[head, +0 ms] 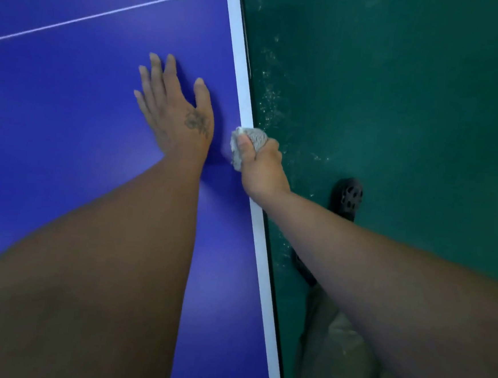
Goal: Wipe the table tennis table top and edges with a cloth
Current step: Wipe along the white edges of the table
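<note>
Blue table top (54, 113) fills the frame from 6 through 9 to 12 o'clock. A thin white line (106, 13) crosses it toward 11 o'clock, and a white edge band (240, 57) bounds it from 12 down to 6. Dark green floor (413, 97), speckled with pale scuffs (269, 101) near the table, takes the side from 12 to 5 o'clock. Left hand (176, 111) lies flat on the blue surface, palm down, fingers straight and slightly spread toward 12 o'clock, holding nothing. Right hand (262, 169), close beside it at 4 o'clock, is curled into a fist round a grey cloth (251, 138), thumb (246, 148) pressed onto the wad. The cloth bulges from the fist toward 12 o'clock and rests on the edge band. A black perforated shoe (347, 198) stands on the floor at 4 o'clock from the right hand.
</note>
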Tool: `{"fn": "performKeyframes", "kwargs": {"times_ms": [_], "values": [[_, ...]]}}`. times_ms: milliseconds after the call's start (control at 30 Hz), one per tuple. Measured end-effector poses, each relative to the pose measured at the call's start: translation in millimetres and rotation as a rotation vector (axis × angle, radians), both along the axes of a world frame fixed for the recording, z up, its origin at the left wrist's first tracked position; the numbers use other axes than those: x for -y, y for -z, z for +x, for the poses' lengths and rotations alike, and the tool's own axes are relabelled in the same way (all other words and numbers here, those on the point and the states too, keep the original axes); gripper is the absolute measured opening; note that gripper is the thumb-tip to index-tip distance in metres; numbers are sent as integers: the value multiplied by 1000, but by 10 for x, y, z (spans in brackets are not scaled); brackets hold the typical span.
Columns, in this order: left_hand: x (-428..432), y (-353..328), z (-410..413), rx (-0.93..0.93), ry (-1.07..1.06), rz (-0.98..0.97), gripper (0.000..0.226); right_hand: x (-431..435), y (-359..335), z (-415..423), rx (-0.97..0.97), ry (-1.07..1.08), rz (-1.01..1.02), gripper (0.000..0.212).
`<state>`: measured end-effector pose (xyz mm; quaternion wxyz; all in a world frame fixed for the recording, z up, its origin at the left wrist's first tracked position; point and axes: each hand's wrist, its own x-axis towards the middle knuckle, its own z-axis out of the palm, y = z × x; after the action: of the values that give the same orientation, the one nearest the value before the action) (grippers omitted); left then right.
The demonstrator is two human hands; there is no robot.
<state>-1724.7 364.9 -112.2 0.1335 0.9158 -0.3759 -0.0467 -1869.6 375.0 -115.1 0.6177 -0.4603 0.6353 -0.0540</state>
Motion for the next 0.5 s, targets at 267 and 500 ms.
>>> {"fn": "performKeyframes", "kwargs": {"times_ms": [267, 500], "values": [[79, 92, 12, 101, -70, 15, 63, -546, -100, -451, 89, -79, 82, 36], [107, 119, 24, 111, -65, -18, 57, 416, -50, 179, 83, 15, 70, 63]]}}
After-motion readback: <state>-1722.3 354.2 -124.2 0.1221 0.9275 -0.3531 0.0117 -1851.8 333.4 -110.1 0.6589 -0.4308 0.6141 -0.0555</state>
